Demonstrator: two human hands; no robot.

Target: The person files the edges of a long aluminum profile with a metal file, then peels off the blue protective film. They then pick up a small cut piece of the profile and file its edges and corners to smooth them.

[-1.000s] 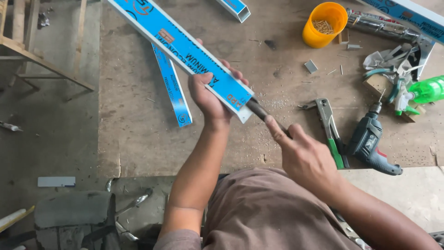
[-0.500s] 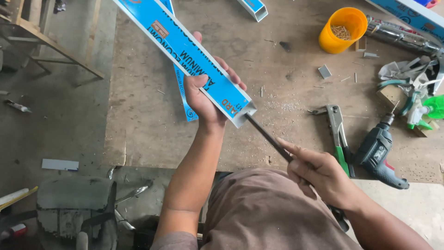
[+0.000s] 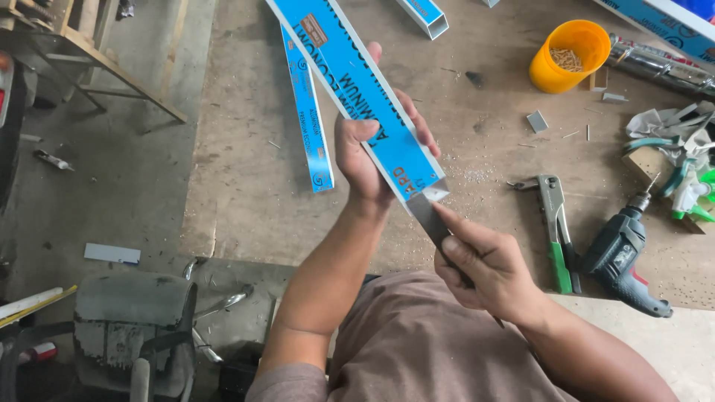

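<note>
Your left hand (image 3: 372,152) is closed around a long aluminium profile (image 3: 357,82) wrapped in blue film, gripping it near its cut end. Thumb lies across the blue face, fingers curl around the far side. The profile is held in the air above the surface (image 3: 246,171), running up and to the left out of the top of the view, cut end pointing down toward your body.

Your right hand (image 3: 488,268) is closed on a flat file (image 3: 428,216), index finger stretched along the blade. The file's tip meets the cut end of the profile, at its open mouth. The handle is hidden inside your fist.

Fine metal filings (image 3: 473,175) are scattered on the surface just beyond the cut end.

Around it:
- A second blue-filmed strip (image 3: 307,112) lies flat on the surface, left of your left hand.
- A short blue-filmed offcut (image 3: 424,16) sits at the top edge.
- An orange cup of screws (image 3: 570,56) stands upright, upper right.
- A rivet tool with green grips (image 3: 555,231) lies just right of your right hand; a dark cordless drill (image 3: 625,249) lies beside it, further right.
- A heap of hand tools and scraps (image 3: 674,141) at the far right edge.
- A wooden frame (image 3: 89,48) stands off the surface, upper left.
</note>
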